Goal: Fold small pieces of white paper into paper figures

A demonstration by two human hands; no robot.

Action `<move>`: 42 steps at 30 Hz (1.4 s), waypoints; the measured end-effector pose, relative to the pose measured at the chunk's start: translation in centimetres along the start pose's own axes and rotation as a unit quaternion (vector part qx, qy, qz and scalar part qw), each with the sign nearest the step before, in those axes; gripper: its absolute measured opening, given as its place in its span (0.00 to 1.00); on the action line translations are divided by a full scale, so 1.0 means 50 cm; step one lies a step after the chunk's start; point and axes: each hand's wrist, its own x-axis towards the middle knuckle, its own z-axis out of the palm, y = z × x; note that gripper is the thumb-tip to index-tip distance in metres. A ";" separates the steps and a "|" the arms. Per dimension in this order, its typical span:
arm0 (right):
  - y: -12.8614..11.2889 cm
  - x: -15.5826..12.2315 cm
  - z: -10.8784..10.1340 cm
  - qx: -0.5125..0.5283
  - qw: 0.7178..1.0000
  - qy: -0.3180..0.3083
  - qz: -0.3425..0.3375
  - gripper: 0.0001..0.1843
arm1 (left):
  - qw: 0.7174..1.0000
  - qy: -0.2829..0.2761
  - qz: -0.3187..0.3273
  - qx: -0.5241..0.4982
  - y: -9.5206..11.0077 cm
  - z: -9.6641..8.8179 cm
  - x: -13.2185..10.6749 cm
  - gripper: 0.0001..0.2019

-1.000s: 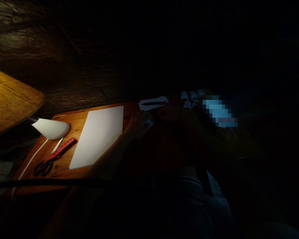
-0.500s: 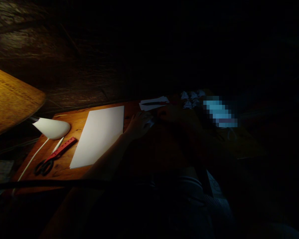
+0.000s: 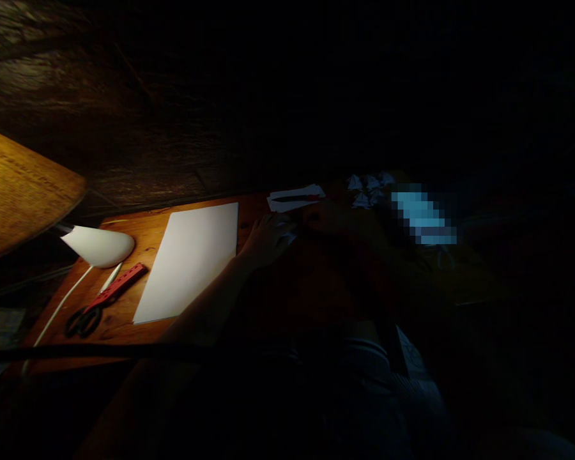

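My left hand [image 3: 266, 237] rests on the wooden table, its fingers bent over a small piece of white paper [image 3: 290, 235]. Only part of that paper shows past the fingertips. Just to the right, in deep shadow, is my right hand [image 3: 322, 218], with its fingers curled in; what they hold is too dark to make out. Behind both hands lies a stack of white paper strips [image 3: 287, 206] with a dark, slim tool with a red end [image 3: 297, 199] on top. Several small folded paper shapes [image 3: 361, 199] sit beyond my right hand.
A stack of white sheets [image 3: 186, 268] lies left of my hands, by red-cased scissors with black handles [image 3: 117, 287]. A lamp with a white base [image 3: 100, 247] and yellow shade [image 3: 23, 191] stands far left. A blurred-out bright screen [image 3: 421, 214] glows at right.
My left hand's fingers have shifted slightly over the small paper. My right hand stays almost in place, and the things on the table have not moved.
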 end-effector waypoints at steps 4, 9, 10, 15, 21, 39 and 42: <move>0.002 0.001 0.004 0.002 1.000 0.010 0.000 0.16 | 1.000 0.003 0.001 -0.002 -0.001 0.001 0.000 0.24; -0.003 -0.001 0.000 -0.001 1.000 0.007 -0.001 0.16 | 1.000 0.004 0.001 -0.002 -0.002 0.002 0.001 0.23; -0.004 -0.002 -0.002 0.000 1.000 0.005 -0.001 0.16 | 1.000 0.005 0.001 -0.003 -0.002 0.002 0.001 0.23; -0.004 -0.001 -0.006 0.009 1.000 -0.009 -0.008 0.15 | 1.000 0.007 0.005 -0.009 -0.001 0.001 0.000 0.23; 0.001 0.000 0.001 -0.004 1.000 0.002 0.000 0.16 | 1.000 0.003 -0.001 -0.001 0.002 0.000 0.000 0.23; -0.014 -0.006 -0.008 -0.008 1.000 0.011 0.000 0.19 | 1.000 0.002 -0.012 -0.004 0.000 0.003 0.000 0.21; -0.019 -0.007 -0.013 -0.007 1.000 -0.003 0.007 0.18 | 1.000 0.006 -0.010 -0.009 0.000 0.003 -0.001 0.20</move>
